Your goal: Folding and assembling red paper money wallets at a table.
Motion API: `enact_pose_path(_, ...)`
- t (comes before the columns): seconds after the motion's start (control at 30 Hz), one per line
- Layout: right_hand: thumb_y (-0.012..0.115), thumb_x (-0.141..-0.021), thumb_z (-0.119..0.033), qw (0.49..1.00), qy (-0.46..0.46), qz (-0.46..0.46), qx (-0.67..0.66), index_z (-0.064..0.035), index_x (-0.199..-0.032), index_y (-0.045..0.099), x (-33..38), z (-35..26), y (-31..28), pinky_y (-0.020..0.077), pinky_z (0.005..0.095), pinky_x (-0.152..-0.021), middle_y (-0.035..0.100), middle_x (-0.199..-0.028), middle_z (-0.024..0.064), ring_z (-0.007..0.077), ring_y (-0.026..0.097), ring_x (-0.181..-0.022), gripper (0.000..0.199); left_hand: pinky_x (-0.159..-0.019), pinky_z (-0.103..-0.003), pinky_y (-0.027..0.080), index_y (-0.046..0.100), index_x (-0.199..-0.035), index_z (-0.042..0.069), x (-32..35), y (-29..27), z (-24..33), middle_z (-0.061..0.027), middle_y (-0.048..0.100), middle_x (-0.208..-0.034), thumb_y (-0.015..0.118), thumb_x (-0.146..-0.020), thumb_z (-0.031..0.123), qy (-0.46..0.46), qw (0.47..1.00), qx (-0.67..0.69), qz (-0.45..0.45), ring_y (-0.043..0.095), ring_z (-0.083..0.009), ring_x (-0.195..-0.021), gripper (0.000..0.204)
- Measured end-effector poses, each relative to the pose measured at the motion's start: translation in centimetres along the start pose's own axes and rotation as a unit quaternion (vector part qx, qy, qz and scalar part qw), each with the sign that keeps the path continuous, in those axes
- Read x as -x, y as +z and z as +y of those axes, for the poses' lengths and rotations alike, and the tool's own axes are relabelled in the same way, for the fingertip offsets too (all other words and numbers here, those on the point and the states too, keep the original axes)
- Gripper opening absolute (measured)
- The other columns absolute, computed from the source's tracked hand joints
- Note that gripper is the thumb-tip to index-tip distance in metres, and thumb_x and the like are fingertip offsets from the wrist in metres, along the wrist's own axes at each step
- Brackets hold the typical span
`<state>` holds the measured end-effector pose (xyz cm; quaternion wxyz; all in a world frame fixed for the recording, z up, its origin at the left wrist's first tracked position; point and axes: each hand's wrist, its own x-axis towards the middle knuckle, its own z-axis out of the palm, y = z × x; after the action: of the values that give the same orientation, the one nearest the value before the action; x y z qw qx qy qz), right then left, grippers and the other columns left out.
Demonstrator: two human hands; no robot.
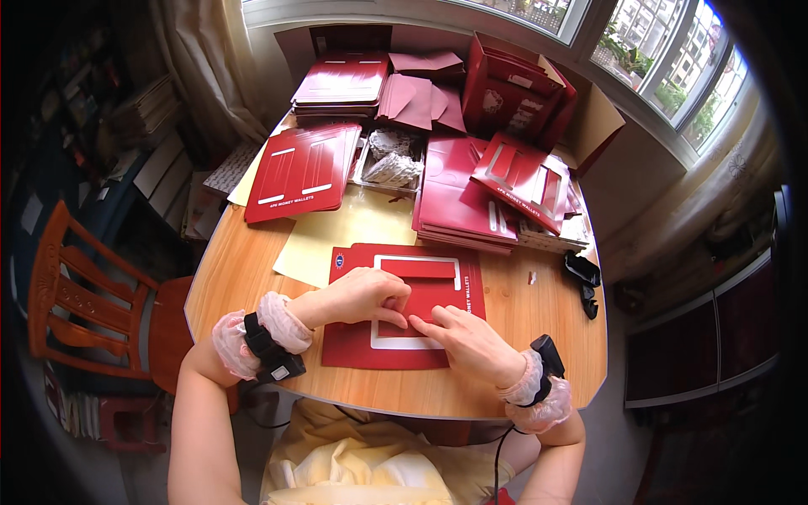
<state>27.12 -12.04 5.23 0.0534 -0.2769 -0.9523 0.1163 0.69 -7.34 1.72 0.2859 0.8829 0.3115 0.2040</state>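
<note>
A flat red card sleeve (345,347) with white-edged cut-out slots lies in front of me on the table. Over its middle, my left hand (364,296) is closed, thumb and forefinger bent together in a pinch; anything between the tips is too small to make out. My right hand (471,343) rests on the sleeve's right half, its forefinger stretched toward the left thumb. That hand's fingers are apart and nothing shows in them. A red strip (417,268) sits in the sleeve's upper slot.
Behind are red printed sleeves (303,168), a stack of red folders (459,189), and a clear box (362,171) holding white pieces. Red cartons (513,88) stand by the window. Black crumpled material (582,273) lies right; a wooden chair (93,295) stands left.
</note>
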Motion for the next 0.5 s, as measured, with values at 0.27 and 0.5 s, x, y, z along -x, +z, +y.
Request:
enact_pose_path(0.27,0.065,-0.079,0.005,0.993,0.105,0.001,-0.057,-0.0054,-0.130,0.068,1.8,0.6,-1.0,0.0532,0.0419,-0.083,0.059,-0.095,0.0153,0.0343,0.062,-0.091,0.052,-0.060,-0.039,0.047,0.058,-0.078,0.007,0.1,-1.0,0.1,-0.0060,0.059,-0.070,0.084,-0.084,0.030,-0.005,0.999,0.015,-0.040,0.061,-0.0255,-0.067,0.035)
enact_pose_path(0.5,0.062,-0.084,0.002,0.988,0.150,0.022,-0.024,-0.0101,-0.121,0.074,2.6,0.9,-1.3,0.0554,0.0455,-0.071,0.072,-0.087,0.0166,0.0354,0.070,-0.081,0.040,-0.062,-0.040,0.046,0.058,-0.078,0.004,0.7,-1.6,0.4,-0.0080,0.060,-0.070,0.084,-0.084,0.027,-0.042,0.997,0.009,-0.067,0.061,-0.0273,-0.067,0.035)
